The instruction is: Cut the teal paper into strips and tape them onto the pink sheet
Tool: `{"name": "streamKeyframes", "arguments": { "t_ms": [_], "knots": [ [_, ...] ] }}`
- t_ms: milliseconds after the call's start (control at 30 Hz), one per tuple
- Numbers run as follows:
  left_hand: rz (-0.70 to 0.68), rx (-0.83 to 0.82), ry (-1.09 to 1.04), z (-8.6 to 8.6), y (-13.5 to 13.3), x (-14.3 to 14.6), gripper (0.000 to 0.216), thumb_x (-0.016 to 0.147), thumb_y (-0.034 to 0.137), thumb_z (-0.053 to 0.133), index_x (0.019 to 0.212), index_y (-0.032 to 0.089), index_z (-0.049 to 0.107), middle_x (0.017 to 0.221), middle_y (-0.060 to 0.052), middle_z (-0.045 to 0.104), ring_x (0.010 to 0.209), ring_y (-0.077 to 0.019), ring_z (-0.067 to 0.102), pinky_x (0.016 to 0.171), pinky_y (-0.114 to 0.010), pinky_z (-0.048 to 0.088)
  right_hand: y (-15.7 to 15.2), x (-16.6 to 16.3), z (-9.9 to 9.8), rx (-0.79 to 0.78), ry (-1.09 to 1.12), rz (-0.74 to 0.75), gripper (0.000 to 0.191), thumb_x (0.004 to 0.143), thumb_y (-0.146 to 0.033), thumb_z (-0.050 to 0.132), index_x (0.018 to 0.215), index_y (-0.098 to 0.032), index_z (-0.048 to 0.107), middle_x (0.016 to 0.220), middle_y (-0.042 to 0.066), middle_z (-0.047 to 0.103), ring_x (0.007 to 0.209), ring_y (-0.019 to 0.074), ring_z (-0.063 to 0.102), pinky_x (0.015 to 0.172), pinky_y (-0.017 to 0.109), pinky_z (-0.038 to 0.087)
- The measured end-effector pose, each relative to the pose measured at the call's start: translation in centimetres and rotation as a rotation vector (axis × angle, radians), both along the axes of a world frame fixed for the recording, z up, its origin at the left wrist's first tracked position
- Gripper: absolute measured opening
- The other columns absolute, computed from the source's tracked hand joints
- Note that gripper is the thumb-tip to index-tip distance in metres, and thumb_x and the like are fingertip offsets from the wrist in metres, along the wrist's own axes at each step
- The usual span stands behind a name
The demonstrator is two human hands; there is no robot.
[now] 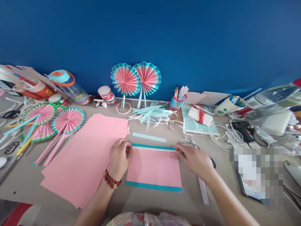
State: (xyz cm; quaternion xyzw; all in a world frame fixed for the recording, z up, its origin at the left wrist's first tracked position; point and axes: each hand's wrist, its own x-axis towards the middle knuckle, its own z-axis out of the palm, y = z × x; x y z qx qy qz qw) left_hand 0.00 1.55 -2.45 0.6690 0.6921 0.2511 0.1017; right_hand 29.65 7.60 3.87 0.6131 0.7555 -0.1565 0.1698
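A pink paper square (154, 168) lies before me with a teal strip along its near edge and teal and white strips (153, 147) along its far edge. My left hand (119, 158), wearing a red bead bracelet, pinches the far left corner of that edge. My right hand (194, 158) pinches the far right corner in the same way. A loose pale blue strip (149, 137) lies just beyond the sheet.
A stack of pink sheets (87, 153) lies to the left. Finished paper fans (50, 121) lie far left; two more fans (136, 78) stand against the blue wall. Cut strips (151, 114), a pen cup (177, 100), cables (223, 131), a glue gun (244, 130) and cups crowd the back.
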Motion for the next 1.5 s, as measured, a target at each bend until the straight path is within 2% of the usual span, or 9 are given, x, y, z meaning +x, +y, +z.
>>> {"name": "streamKeyframes", "arguments": {
  "t_ms": [467,700,1100,1500],
  "knots": [
    [0.004,-0.008,0.025,-0.2,0.0,-0.1,0.007,0.086,0.016,0.056,0.084,0.023,0.057,0.098,-0.005,0.064,0.094,-0.0230,0.061,0.076,-0.034,0.041,-0.1,-0.4,0.3,0.023,0.007,0.034,0.029,0.097,-0.031,0.038,0.095,-0.029,0.067,0.093,0.001,0.073,0.082,0.0187,0.065,0.055,0.028,0.025],
    [-0.001,-0.004,0.029,-0.3,0.0,-0.2,0.005,0.086,0.018,0.057,0.084,0.022,0.058,0.099,-0.004,0.064,0.094,-0.0231,0.061,0.077,-0.034,0.042,-0.4,-0.5,0.4,0.040,0.033,0.032,0.025,0.094,-0.025,0.042,0.088,-0.027,0.066,0.092,-0.001,0.070,0.076,0.0149,0.061,0.054,0.027,0.022],
    [0.004,0.007,0.055,-0.5,0.1,-0.2,0.004,0.085,0.019,0.057,0.083,0.022,0.059,0.100,-0.005,0.065,0.095,-0.0236,0.061,0.077,-0.035,0.040,-1.3,-0.2,0.3,0.106,0.049,0.029,0.025,0.096,-0.025,0.042,0.092,-0.024,0.067,0.099,0.001,0.065,0.076,0.0131,0.060,0.054,0.027,0.022],
    [-0.009,0.011,0.064,-0.6,0.2,-0.4,0.005,0.084,0.018,0.058,0.083,0.023,0.060,0.099,-0.004,0.065,0.093,-0.0225,0.062,0.076,-0.034,0.040,-2.1,0.2,-0.9,0.205,0.139,-0.012,0.018,0.092,-0.025,0.050,0.086,-0.022,0.067,0.096,0.002,0.062,0.080,0.0138,0.058,0.056,0.025,0.025]
  ]
}}
